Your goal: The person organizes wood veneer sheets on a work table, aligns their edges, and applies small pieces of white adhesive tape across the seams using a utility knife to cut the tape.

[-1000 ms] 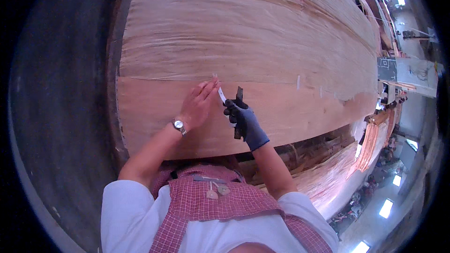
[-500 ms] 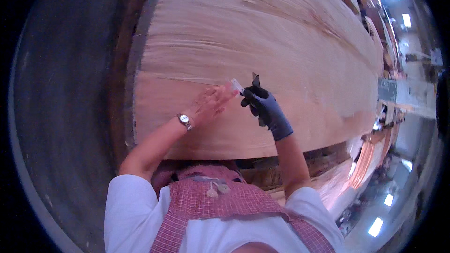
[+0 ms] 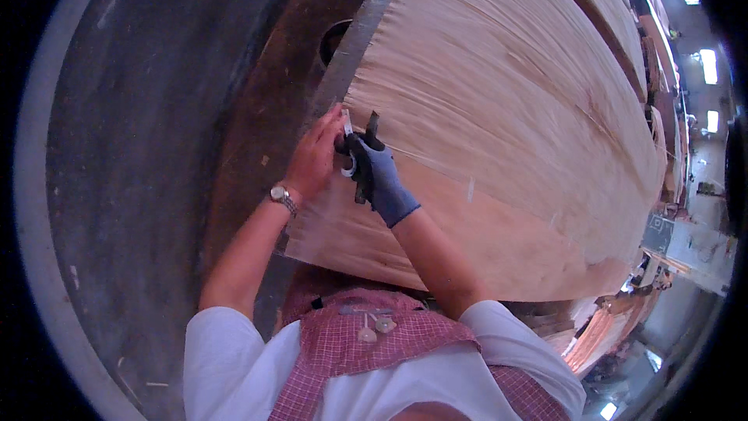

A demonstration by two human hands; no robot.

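Note:
A wide sheet of pale wood veneer (image 3: 499,125) lies before me, with a seam running across it. My left hand (image 3: 313,157), bare and with a wristwatch, rests at the sheet's left edge, fingers stretched out. Its fingertips are beside a short white strip (image 3: 347,120) that looks like tape. My right hand (image 3: 375,170), in a grey-blue glove with dark fingers, grips a dark flat blade-like tool (image 3: 374,122), which sticks out above and below the fist. The strip rises from the gloved fingers. A small white curved thing (image 3: 348,168) shows beside them, partly hidden.
Another short white strip (image 3: 470,189) lies on the veneer along the seam. A grey edge (image 3: 362,35) borders the sheet at left, with a dark round object (image 3: 333,40) beyond it. Dark floor (image 3: 156,148) spreads left. Stacked wood (image 3: 596,335) stands at the right.
Both hands have moved left, from the middle of the veneer to its left edge. My view has turned, so the sheet now lies slanted. The dark tool stays in the gloved hand.

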